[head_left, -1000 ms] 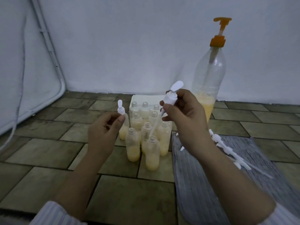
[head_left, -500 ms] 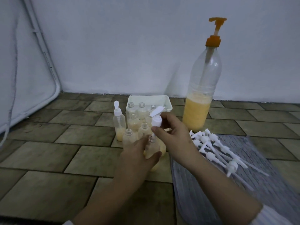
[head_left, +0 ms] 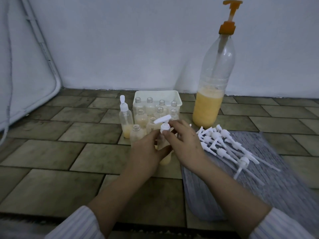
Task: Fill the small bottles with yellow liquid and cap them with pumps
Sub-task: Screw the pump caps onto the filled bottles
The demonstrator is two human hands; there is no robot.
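Capping step: right hand (head_left: 185, 145) fingers pinch pump (head_left: 164, 125), left hand (head_left: 146, 152) grips bottle (head_left: 164, 157); spare pumps (head_left: 224, 144) at 3 o'clock. Next: twist tight.

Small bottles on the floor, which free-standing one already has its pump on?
The leftmost bottle, left of the tray. It wears a white pump; the other free-standing bottles have open necks.

Both hands meet at one small bottle (head_left: 164, 153).
Left hand (head_left: 146, 152) grips its body; right hand (head_left: 183, 145) pinches the pump (head_left: 164, 125) on its neck.
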